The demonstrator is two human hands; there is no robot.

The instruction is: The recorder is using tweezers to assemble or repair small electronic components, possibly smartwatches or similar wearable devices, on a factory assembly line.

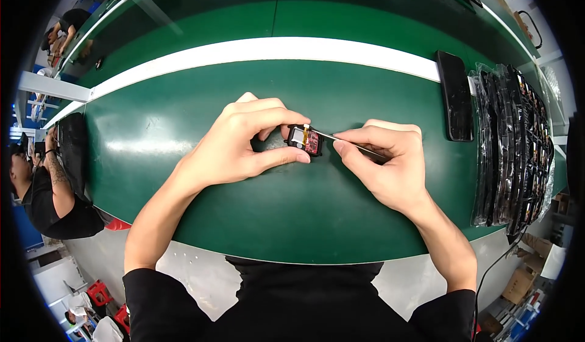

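Between the thumb and fingers of my left hand (244,135) is a small black electronic module (297,136). A red circuit board, a silver-grey block and a strip of yellow tape show in its open face. My right hand (390,159) pinches a thin metal tool (359,146) like a pen, possibly tweezers or a pick. The tool's tip reaches the upper right edge of the module, near a small white piece; whether it touches is too small to tell. Both hands are held over the middle of the green table (341,220).
At the right stand stacked black trays (506,147) in clear plastic, holding small parts. A black phone (454,95) lies beside them. A white rail (262,49) crosses the table's far side. On the left a person (58,190) sits near a black bag (72,153).
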